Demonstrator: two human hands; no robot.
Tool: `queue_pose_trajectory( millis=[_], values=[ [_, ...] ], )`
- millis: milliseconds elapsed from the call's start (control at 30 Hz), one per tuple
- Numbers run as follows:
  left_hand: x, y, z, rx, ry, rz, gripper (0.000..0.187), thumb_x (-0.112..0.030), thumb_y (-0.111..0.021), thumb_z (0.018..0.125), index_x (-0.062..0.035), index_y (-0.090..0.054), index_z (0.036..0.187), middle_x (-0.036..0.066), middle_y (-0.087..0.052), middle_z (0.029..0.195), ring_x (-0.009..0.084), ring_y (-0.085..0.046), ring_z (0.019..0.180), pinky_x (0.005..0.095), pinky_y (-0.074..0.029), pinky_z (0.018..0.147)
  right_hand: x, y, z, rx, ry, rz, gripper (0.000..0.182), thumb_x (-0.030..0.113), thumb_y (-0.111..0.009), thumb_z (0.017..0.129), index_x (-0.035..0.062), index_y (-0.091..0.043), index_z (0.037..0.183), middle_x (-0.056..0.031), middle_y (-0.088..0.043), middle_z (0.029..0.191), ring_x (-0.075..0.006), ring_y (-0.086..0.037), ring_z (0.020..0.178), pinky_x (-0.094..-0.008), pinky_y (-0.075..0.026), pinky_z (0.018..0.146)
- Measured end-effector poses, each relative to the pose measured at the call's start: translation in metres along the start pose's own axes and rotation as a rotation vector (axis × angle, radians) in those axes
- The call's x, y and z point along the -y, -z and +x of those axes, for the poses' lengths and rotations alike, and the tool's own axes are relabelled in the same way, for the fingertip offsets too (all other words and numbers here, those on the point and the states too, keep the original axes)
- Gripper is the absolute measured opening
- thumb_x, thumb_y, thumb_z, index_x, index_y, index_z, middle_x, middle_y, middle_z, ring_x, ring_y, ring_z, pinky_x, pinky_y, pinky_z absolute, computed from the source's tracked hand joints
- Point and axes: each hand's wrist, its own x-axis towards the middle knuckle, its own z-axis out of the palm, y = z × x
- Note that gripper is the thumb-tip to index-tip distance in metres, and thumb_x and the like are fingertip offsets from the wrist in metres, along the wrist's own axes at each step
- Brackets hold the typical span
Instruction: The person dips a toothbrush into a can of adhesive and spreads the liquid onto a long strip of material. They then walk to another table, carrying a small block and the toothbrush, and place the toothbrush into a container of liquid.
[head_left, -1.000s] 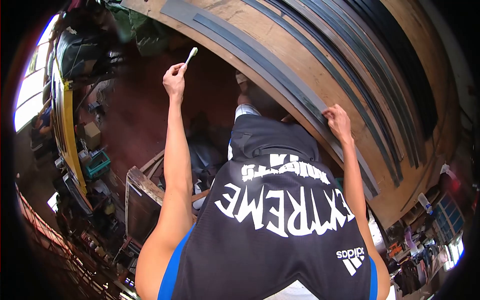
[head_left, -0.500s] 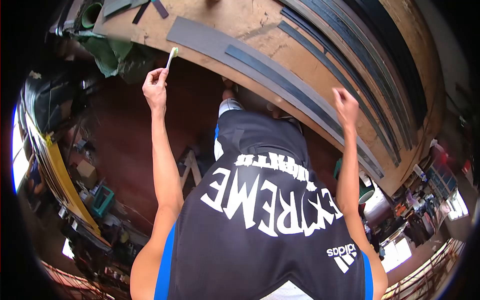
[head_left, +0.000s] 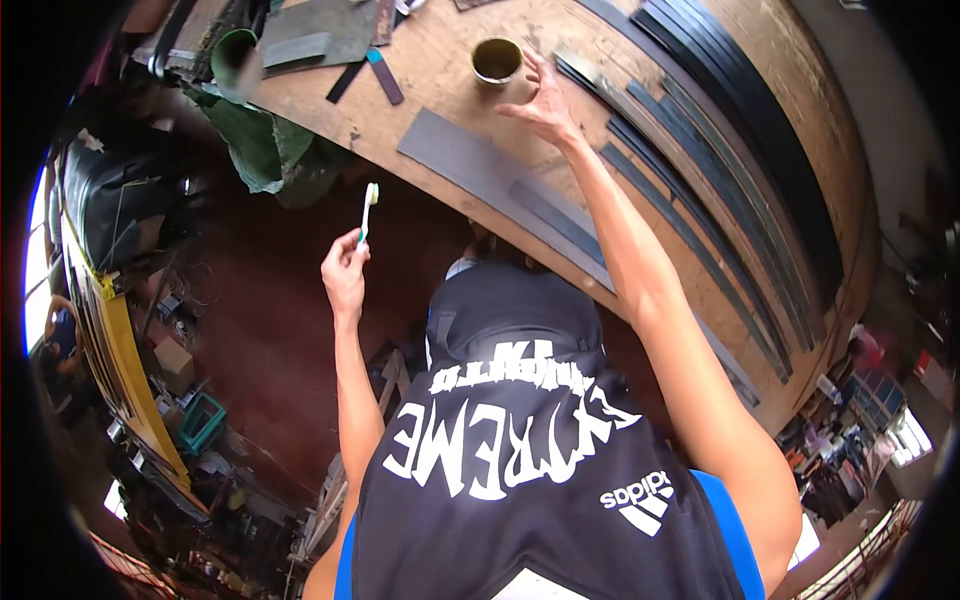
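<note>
My left hand (head_left: 345, 277) pinches the handle of a toothbrush (head_left: 368, 205), its pale bristle head pointing up. It is held in front of the table's near edge, over the dark red floor. My right hand (head_left: 548, 108) reaches over the wooden table (head_left: 440, 85), fingers spread and curved. Its fingertips are right beside the rim of a small round cup (head_left: 496, 50), which has dark contents. Below this hand, a wide grey strip (head_left: 455, 155) lies along the near edge, with a narrower dark strip (head_left: 560, 215) on top.
Several long dark strips (head_left: 740, 130) curve across the table's right side. Flat grey pieces (head_left: 315, 35) and short dark strips (head_left: 385, 78) lie at the far left, near a green cylindrical container (head_left: 235, 55). Green sheeting (head_left: 265, 150) hangs off the left edge.
My right hand has opened from a closed shape and moved left and forward to the cup, now in view. My left hand, still with the toothbrush, sits lower in view. The view has shifted.
</note>
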Motion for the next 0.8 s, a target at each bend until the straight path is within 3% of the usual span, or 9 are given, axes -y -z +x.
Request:
queue_pose_trajectory(
  millis=[67, 133, 267, 333, 400, 467, 600, 733, 800],
  values=[
    [-0.004, 0.006, -0.006, -0.049, 0.026, 0.006, 0.028, -0.003, -0.065, 0.095, 0.0028, -0.065, 0.123, -0.001, -0.066, 0.094, 0.0044, -0.06, 0.079, 0.0191, -0.047, 0.07, 0.0, -0.007, 0.005, 0.01, -0.139, -0.087, 0.114, 0.032, -0.094, 0.059, 0.0064, -0.034, 0.152, -0.0197, -0.046, 0.148, -0.0345, -0.048, 0.134, -0.0427, -0.041, 0.112],
    [-0.012, 0.007, -0.008, -0.08, 0.024, 0.0, 0.028, -0.006, -0.066, 0.096, 0.0009, -0.066, 0.123, -0.003, -0.066, 0.092, 0.0031, -0.06, 0.077, 0.0175, -0.045, 0.065, -0.001, -0.014, 0.014, -0.008, -0.119, -0.135, 0.105, 0.03, -0.093, 0.061, 0.0068, -0.04, 0.148, -0.017, -0.053, 0.141, -0.0318, -0.051, 0.13, -0.0418, -0.042, 0.11],
    [-0.044, -0.003, 0.0, -0.115, 0.053, 0.057, 0.025, -0.006, -0.066, 0.096, -0.0036, -0.07, 0.121, -0.002, -0.064, 0.091, 0.002, -0.056, 0.072, 0.0187, -0.045, 0.061, 0.014, -0.015, 0.021, -0.019, -0.002, 0.145, 0.084, 0.022, -0.09, 0.065, 0.0076, -0.051, 0.138, -0.0121, -0.064, 0.127, -0.0286, -0.058, 0.122, -0.0407, -0.044, 0.107],
    [-0.066, -0.011, 0.011, -0.069, -0.203, 0.079, 0.026, -0.005, -0.068, 0.094, -0.0041, -0.072, 0.12, -0.002, -0.063, 0.093, 0.0024, -0.055, 0.071, 0.0188, -0.044, 0.061, 0.025, -0.012, 0.017, -0.095, 0.041, -0.056, 0.079, 0.021, -0.09, 0.067, 0.0107, -0.053, 0.136, -0.012, -0.063, 0.128, -0.0291, -0.058, 0.122, -0.0413, -0.045, 0.105],
    [-0.099, -0.019, 0.017, -0.067, -0.254, 0.126, 0.028, -0.001, -0.069, 0.091, -0.0052, -0.073, 0.118, 0.002, -0.063, 0.094, 0.0059, -0.057, 0.072, 0.0217, -0.045, 0.062, 0.037, -0.003, 0.012, -0.1, 0.091, -0.061, 0.076, 0.021, -0.09, 0.067, 0.0139, -0.054, 0.134, -0.0095, -0.062, 0.129, -0.0294, -0.057, 0.122, -0.0418, -0.043, 0.106],
    [-0.136, -0.029, 0.02, -0.068, -0.523, 0.298, 0.028, 0.002, -0.069, 0.089, -0.0054, -0.074, 0.116, 0.005, -0.063, 0.093, 0.0104, -0.058, 0.074, 0.0253, -0.046, 0.063, 0.054, 0.015, 0.004, -0.164, 0.291, -0.237, 0.075, 0.021, -0.09, 0.068, 0.0158, -0.054, 0.133, -0.0065, -0.062, 0.131, -0.0294, -0.055, 0.124, -0.0425, -0.04, 0.107],
    [-0.198, -0.051, 0.017, -0.034, -0.734, 0.344, 0.025, 0.005, -0.069, 0.087, -0.0049, -0.075, 0.11, 0.009, -0.063, 0.092, 0.0181, -0.061, 0.073, 0.03, -0.048, 0.063, 0.096, 0.056, -0.011, -0.249, 0.464, -0.338, 0.072, 0.016, -0.09, 0.066, 0.0169, -0.055, 0.129, -0.0051, -0.061, 0.132, -0.0289, -0.054, 0.124, -0.0433, -0.038, 0.107],
    [-0.236, -0.081, 0.007, 0.014, -0.835, 0.404, 0.025, 0.006, -0.069, 0.087, -0.0048, -0.075, 0.109, 0.008, -0.063, 0.091, 0.0174, -0.064, 0.075, 0.0294, -0.051, 0.065, 0.123, 0.086, -0.021, -0.333, 0.576, -0.436, 0.069, 0.012, -0.088, 0.065, 0.0169, -0.056, 0.126, -0.005, -0.061, 0.131, -0.0273, -0.055, 0.122, -0.0421, -0.039, 0.103],
    [-0.249, -0.098, 0.006, -0.03, -1.043, 0.632, 0.025, 0.002, -0.069, 0.084, -0.0077, -0.074, 0.107, 0.007, -0.062, 0.09, 0.0216, -0.066, 0.075, 0.0336, -0.053, 0.062, 0.133, 0.094, -0.026, -0.367, 0.611, -0.453, 0.068, 0.01, -0.087, 0.064, 0.0166, -0.057, 0.125, -0.005, -0.061, 0.129, -0.0269, -0.055, 0.121, -0.0427, -0.038, 0.102]
  ],
)
